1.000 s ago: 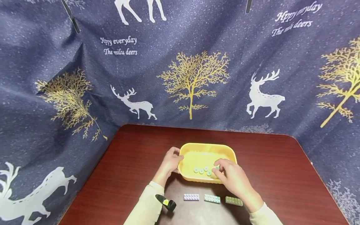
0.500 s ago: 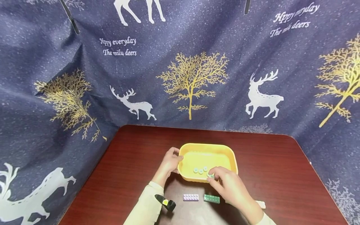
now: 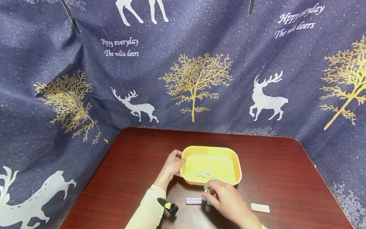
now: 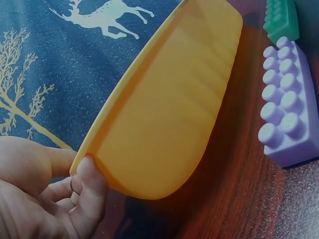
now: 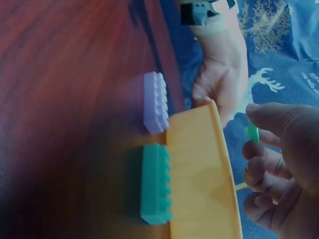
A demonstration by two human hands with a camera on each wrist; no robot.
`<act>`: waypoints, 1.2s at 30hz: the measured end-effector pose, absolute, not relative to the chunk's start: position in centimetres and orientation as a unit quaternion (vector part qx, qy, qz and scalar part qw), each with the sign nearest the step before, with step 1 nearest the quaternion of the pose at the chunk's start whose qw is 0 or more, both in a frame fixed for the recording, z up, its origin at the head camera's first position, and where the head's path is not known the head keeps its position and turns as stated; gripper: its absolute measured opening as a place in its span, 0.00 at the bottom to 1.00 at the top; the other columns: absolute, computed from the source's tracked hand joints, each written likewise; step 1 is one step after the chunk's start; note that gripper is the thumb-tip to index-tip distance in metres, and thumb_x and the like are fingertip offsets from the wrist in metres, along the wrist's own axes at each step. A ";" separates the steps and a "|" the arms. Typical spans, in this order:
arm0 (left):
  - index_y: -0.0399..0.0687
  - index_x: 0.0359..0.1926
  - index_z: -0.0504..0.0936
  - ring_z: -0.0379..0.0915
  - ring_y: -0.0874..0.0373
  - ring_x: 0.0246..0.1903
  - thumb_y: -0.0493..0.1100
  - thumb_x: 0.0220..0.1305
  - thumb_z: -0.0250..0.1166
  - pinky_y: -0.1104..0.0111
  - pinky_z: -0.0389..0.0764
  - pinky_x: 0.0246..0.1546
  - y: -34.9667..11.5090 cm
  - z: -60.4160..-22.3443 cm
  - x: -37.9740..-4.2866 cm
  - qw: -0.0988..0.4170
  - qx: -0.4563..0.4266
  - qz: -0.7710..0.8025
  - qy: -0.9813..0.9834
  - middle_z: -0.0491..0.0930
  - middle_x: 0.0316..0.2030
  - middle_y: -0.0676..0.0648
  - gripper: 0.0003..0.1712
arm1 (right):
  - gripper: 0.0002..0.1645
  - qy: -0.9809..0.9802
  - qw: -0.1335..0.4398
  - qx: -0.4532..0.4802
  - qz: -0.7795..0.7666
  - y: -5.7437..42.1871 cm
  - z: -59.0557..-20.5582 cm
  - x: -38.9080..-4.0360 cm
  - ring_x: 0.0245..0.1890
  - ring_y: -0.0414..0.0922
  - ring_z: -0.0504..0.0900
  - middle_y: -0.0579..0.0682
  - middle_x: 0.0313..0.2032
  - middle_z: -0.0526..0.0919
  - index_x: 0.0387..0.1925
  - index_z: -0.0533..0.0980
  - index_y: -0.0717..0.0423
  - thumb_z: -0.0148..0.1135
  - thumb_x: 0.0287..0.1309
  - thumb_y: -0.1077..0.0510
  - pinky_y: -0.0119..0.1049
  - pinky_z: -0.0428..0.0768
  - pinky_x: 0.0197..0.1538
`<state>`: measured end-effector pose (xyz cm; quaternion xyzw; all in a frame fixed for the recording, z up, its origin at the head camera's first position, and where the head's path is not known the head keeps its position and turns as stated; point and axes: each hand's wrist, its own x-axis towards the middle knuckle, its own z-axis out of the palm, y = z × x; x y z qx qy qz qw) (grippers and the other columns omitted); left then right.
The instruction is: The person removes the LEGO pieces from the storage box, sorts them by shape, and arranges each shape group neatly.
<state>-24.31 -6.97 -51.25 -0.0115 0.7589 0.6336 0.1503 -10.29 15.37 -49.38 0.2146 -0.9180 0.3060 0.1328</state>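
Note:
My left hand [image 3: 173,163] grips the left end of a yellow plastic tub [image 3: 224,162], thumb over its rim. In the left wrist view, fingers hold the tub's corner. Several small pale-green round pieces [image 3: 204,174] with dark centres lie on the tub's floor. My right hand [image 3: 227,198] pinches another small green round piece [image 5: 252,131] between thumb and index finger, just outside the tub's near side. Below that hand is a green studded building block [image 5: 155,184], mostly hidden by it in the head view. A purple studded block [image 3: 193,201] lies left of it.
A whitish block [image 3: 260,208] lies to the right of the right hand. The dark red-brown table [image 3: 143,152] carries everything. Behind it hangs a blue cloth [image 3: 183,31] printed with deer and trees. A black strap [image 3: 167,206] is on the left sleeve.
My right hand has moved out of the tub, toward me and left, with a green round piece in its fingers. It now covers most of the green block. The left hand stays put.

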 end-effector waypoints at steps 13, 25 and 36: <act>0.37 0.60 0.70 0.77 0.52 0.19 0.36 0.71 0.61 0.67 0.82 0.13 -7.2 -51.0 -24.1 0.148 -0.012 0.630 0.762 0.80 0.39 0.31 0.20 | 0.08 -0.903 0.076 0.263 0.332 14.0 -50.8 -9.3 0.25 0.26 0.68 0.27 0.28 0.72 0.37 0.78 0.40 0.72 0.61 0.52 0.21 0.71 0.27; 0.39 0.59 0.70 0.78 0.51 0.19 0.37 0.71 0.61 0.66 0.83 0.14 -7.2 -51.3 -24.4 0.151 -0.016 0.626 0.765 0.80 0.40 0.32 0.19 | 0.06 -0.897 0.085 0.313 0.302 13.0 -52.8 -9.1 0.23 0.23 0.64 0.26 0.23 0.68 0.34 0.80 0.42 0.71 0.61 0.50 0.17 0.65 0.26; 0.39 0.60 0.70 0.77 0.52 0.19 0.37 0.70 0.62 0.68 0.82 0.13 -7.2 -51.4 -24.5 0.155 -0.017 0.627 0.763 0.80 0.39 0.33 0.20 | 0.09 -0.913 0.025 0.316 0.257 12.6 -53.7 -8.8 0.26 0.25 0.68 0.28 0.27 0.73 0.30 0.76 0.37 0.70 0.61 0.46 0.22 0.69 0.28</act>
